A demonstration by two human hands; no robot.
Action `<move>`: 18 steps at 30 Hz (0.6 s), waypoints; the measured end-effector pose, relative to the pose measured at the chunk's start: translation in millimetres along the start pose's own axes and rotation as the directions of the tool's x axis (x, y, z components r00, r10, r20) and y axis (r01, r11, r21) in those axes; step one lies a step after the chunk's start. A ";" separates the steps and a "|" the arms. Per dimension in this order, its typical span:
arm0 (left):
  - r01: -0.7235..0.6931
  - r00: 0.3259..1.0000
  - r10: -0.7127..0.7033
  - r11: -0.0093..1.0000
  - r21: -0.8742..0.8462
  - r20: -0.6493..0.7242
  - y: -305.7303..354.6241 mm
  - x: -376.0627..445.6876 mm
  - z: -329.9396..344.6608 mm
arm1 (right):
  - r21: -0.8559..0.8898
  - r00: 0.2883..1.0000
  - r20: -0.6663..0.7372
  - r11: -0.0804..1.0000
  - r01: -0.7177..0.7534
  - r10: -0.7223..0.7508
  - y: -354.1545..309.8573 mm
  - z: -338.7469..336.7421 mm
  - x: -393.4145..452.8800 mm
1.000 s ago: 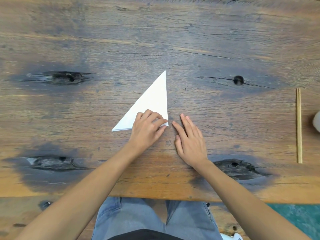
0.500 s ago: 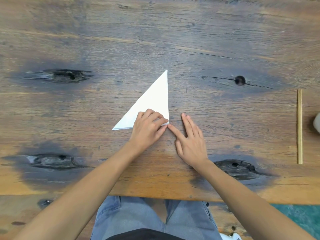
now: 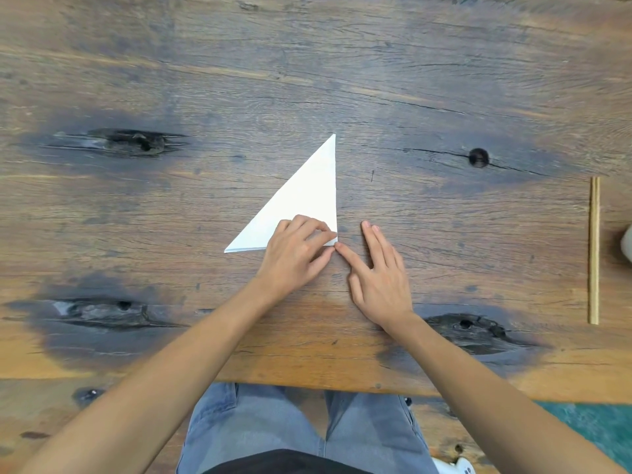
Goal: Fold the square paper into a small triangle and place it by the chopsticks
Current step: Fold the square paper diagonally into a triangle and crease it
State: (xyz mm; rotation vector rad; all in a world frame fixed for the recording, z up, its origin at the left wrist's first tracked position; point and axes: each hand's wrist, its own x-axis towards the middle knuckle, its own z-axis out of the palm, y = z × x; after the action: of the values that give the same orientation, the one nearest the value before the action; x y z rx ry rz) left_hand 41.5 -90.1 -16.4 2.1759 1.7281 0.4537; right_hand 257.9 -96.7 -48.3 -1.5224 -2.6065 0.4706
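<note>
The white paper (image 3: 304,203), folded into a triangle, lies flat on the middle of the wooden table (image 3: 376,80), with its long edge running up to the right. My left hand (image 3: 294,258) sits on its lower right corner with curled fingers, and thumb and fingertips pinch that corner. My right hand (image 3: 379,278) lies on the table just right of the paper. Its fingers are straight and the index fingertip touches the same corner. The pair of wooden chopsticks (image 3: 594,251) lies lengthwise near the right edge, far from the paper.
Dark knots and cracks mark the table top, among them a round hole (image 3: 478,157) to the upper right of the paper. A white object (image 3: 627,242) is cut off by the right edge beside the chopsticks. My lap is below the table's near edge.
My right index finger has slid left until it touches the paper's lower right corner. My left hand has stayed on that corner, and the paper has not moved.
</note>
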 end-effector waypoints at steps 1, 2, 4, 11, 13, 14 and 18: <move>0.000 1.000 0.000 1.000 0.001 -0.001 -1.4 -1.3 1.0 | -0.001 1.000 0.003 1.000 -0.002 0.002 -0.4 -0.3 0.0; 0.003 1.000 -0.003 1.000 0.013 0.011 -3.0 -2.2 1.9 | -0.002 1.000 0.007 1.000 -0.002 0.002 -0.7 -0.6 -0.2; 0.034 0.997 -0.038 0.998 0.053 0.069 -6.7 -2.7 3.1 | -0.001 1.000 0.015 1.000 0.001 0.000 -0.3 -1.6 -0.4; 0.102 0.959 -0.134 0.985 0.137 0.248 -35.2 -12.9 2.5 | 0.006 1.000 0.017 1.000 -0.004 0.004 -0.1 -2.9 -0.8; 0.084 0.958 -0.120 0.985 0.148 0.260 -43.9 -19.6 0.4 | 0.005 1.000 0.028 1.000 -0.011 0.011 0.1 -2.6 -0.9; 0.071 0.958 -0.109 0.986 0.152 0.264 -47.9 -22.9 -0.7 | 0.004 0.999 0.035 1.000 -0.015 0.015 0.0 -2.3 -1.1; 0.029 0.956 -0.080 0.984 0.178 0.284 -63.3 -37.8 -7.0 | 0.004 0.999 0.046 1.000 -0.025 0.024 0.4 -1.3 -1.6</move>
State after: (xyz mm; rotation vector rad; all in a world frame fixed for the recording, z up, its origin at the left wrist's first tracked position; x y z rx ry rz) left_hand -25.0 -113.0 -39.7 2.1717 1.7102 -0.0330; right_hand 259.3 -97.7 -47.1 -1.5622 -2.6212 0.5196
